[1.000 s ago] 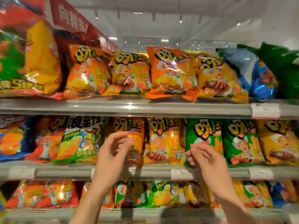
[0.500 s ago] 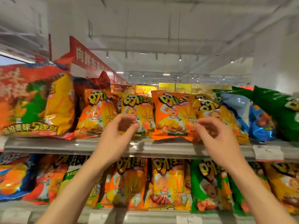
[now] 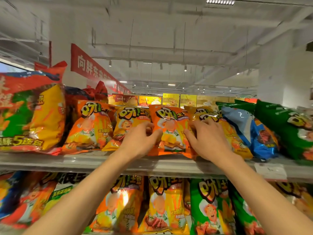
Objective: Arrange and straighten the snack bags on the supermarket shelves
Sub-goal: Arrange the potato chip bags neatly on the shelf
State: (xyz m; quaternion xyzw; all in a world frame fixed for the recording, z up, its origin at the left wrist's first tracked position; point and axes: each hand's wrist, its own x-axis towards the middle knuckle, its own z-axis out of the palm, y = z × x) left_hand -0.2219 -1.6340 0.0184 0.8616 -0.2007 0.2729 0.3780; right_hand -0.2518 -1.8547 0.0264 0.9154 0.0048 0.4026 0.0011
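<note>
Progress: early; top shelf (image 3: 84, 162) row sits uneven, the lower row is untouched.
Task's thing: orange snack bag (image 3: 171, 131) stands mid-row on the top shelf, between both hands.
Left hand (image 3: 141, 141): fingers curled onto the bag's left edge, thumb across its front.
Right hand (image 3: 207, 138): fingers spread at its right edge, over the yellow bag (image 3: 235, 138).
Left to do: blue bag (image 3: 250, 131) and green bag (image 3: 284, 129) lean sideways.
Materials: glossy, crinkly film pillows, puffed with air; likely slippery.
</note>
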